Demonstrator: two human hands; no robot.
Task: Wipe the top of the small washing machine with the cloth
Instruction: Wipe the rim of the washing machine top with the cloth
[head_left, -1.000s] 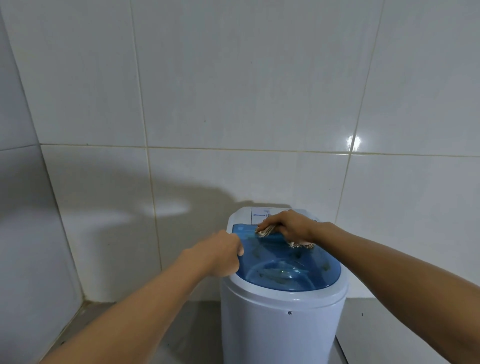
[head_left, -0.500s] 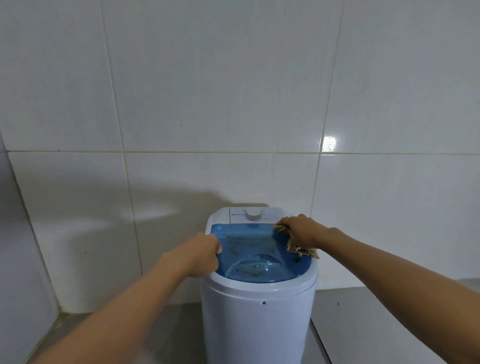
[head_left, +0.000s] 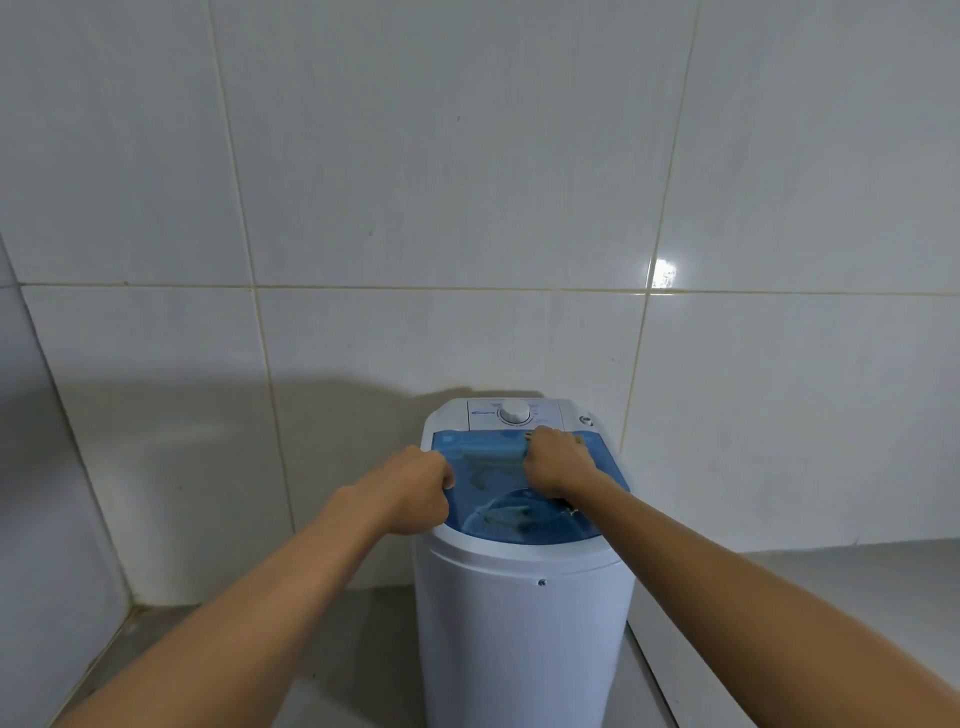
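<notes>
A small white washing machine (head_left: 524, 623) stands against the tiled wall, with a see-through blue lid (head_left: 498, 499) and a white dial (head_left: 514, 412) on the back panel. My left hand (head_left: 415, 491) grips the lid's left edge. My right hand (head_left: 556, 462) presses down on the back middle of the lid. The cloth (head_left: 567, 506) is almost hidden under it; only a small dark frayed bit shows below the wrist.
White wall tiles (head_left: 441, 208) rise right behind the machine, and a side wall (head_left: 31, 519) closes the left corner. The machine sits on a grey floor (head_left: 337, 665). A raised pale ledge (head_left: 857, 587) runs to the right.
My right hand slid with the cloth from the lid's right edge to its back middle, uncovering less of the cloth. My left hand kept its hold on the left edge.
</notes>
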